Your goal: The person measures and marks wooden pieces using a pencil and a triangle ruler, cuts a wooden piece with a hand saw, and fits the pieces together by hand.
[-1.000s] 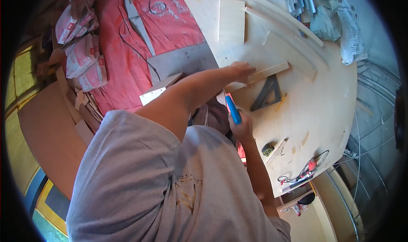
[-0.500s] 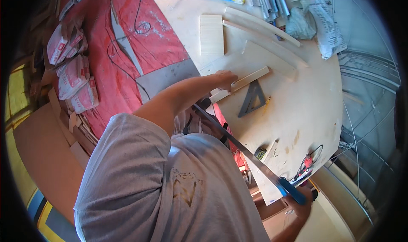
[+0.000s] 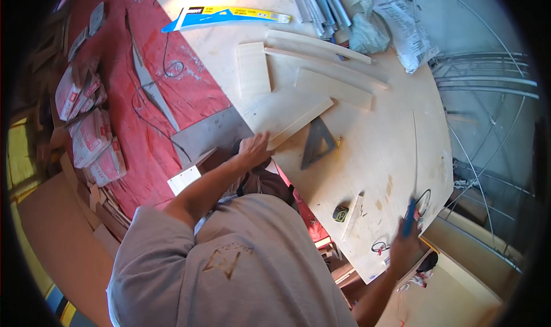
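At the table's near edge, my left hand [image 3: 254, 150] is closed around the near end of a narrow wooden board [image 3: 304, 121]; the fingertips are partly hidden. The board lies slanted on the pale tabletop. Off to the right, my right hand [image 3: 406, 248] grips a hand saw by its blue handle [image 3: 410, 218]. The saw's blade [image 3: 415, 155] points away from me, seen nearly edge-on as a thin line over the table. A dark triangular square [image 3: 317, 144] lies beside the board, with a small yellow pencil [image 3: 339, 141] next to it.
Farther back lie several wood pieces [image 3: 253, 69] and a blue-yellow saw sleeve [image 3: 227, 15]. A tape measure [image 3: 340, 213] and a wood strip [image 3: 353, 215] are nearer me. Metal profiles [image 3: 315, 8] and a plastic bag [image 3: 368, 33] sit at the far edge. Red sheeting [image 3: 189, 92] covers the left floor.
My left hand has slid from the board's top to its near end. The saw has swung from slanting across my front to pointing away over the table's right side.
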The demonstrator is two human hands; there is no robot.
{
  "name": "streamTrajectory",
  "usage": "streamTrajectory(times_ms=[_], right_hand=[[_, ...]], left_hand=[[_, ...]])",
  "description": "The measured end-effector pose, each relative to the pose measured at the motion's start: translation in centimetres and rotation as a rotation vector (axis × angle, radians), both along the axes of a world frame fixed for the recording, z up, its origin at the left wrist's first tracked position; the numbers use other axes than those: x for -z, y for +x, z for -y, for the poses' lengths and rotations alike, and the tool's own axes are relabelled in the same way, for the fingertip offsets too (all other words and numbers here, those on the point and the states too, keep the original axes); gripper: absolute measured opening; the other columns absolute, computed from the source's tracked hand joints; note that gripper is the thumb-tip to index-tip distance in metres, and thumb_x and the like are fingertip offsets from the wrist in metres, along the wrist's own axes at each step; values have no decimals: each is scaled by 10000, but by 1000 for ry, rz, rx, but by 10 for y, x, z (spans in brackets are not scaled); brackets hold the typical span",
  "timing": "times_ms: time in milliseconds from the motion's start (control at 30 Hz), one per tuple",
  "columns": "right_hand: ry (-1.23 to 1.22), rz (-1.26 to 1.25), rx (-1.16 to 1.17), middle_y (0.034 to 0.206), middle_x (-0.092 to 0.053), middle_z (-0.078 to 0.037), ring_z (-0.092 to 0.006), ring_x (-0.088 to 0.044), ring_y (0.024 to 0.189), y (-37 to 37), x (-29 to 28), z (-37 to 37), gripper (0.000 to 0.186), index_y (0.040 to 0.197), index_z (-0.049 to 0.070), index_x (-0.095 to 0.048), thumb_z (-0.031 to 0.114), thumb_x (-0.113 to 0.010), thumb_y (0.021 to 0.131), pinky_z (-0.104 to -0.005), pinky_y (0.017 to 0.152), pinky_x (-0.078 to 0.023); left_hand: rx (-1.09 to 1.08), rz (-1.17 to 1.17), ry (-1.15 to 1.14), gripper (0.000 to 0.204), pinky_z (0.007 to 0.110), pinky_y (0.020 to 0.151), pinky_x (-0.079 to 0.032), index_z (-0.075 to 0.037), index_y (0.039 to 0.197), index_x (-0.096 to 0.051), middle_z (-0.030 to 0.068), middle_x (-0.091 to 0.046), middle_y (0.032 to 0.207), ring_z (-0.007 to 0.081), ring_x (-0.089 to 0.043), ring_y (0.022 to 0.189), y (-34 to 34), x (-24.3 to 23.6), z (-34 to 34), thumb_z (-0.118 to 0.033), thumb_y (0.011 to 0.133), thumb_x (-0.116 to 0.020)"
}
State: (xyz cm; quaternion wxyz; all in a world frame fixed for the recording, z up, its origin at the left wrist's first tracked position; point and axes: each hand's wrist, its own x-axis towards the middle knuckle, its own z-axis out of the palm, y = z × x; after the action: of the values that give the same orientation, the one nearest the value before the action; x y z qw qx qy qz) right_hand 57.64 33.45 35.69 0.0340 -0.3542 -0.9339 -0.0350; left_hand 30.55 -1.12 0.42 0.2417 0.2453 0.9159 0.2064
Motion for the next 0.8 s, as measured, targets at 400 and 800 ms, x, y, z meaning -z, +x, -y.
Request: streamTrajectory(times_ms=[400, 800], right_hand=[[-189, 108, 64, 1273, -619, -226, -463, -660, 1148, -43, 287, -9, 417, 1222, 10, -534, 116, -758, 887, -561, 906, -578], [-378, 113, -694, 1499, -537, -225, -440, -504, 1397, -156, 238, 75, 725, 1476, 47, -538, 205, -863, 847, -513, 1195, -387]], left_hand=[[-557, 225, 496, 380, 531, 824, -570, -10, 1151, -606, 266, -737, 983, 468, -726, 932, 49, 25, 6, -83, 820, -777], [-872, 511, 923, 354, 294, 776, -583, -11, 1257, -723, 44, -755, 947, 101, -693, 829, 78, -11, 50, -51, 915, -805]])
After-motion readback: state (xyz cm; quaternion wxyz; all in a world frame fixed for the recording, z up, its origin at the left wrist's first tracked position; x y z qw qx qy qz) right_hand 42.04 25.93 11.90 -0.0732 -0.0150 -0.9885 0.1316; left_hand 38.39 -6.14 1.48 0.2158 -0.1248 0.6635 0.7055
